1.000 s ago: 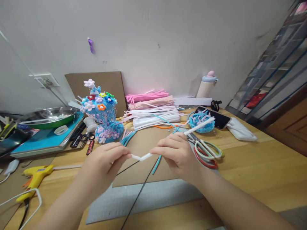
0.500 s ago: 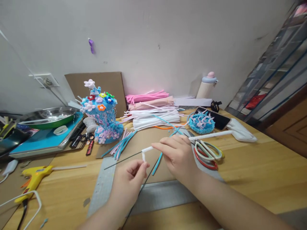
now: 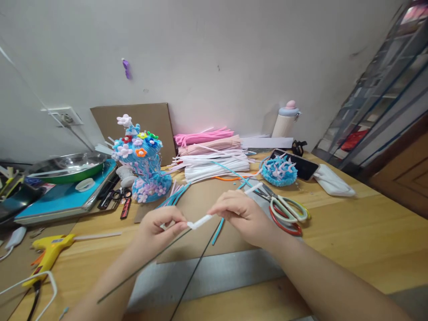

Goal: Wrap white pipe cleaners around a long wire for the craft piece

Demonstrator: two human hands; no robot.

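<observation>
A white fuzzy stem (image 3: 202, 220) with a bend near its left end stretches between my two hands. My left hand (image 3: 163, 225) pinches its short bent end. My right hand (image 3: 242, 214) grips it farther along, and the stem's other end sticks out beyond the knuckles. A thin dark green wire (image 3: 143, 267) runs from the bend down across my left forearm. Another dark wire (image 3: 195, 270) slants toward the front edge. Below the hands lie a brown cardboard sheet (image 3: 190, 249) and a grey mat (image 3: 214, 276).
A blue flowered sculpture (image 3: 143, 151) stands back left, beside scissors (image 3: 125, 192). Bundles of white stems (image 3: 217, 171) lie at the back. Right are a blue fuzzy piece (image 3: 279, 171), larger scissors (image 3: 287, 209) and a phone (image 3: 302, 167). A yellow glue gun (image 3: 50, 254) lies left.
My left hand has moved up and left and turned over. The white stem's bend is now wider, its right part has been drawn back toward my right hand, and the wire has swung downward.
</observation>
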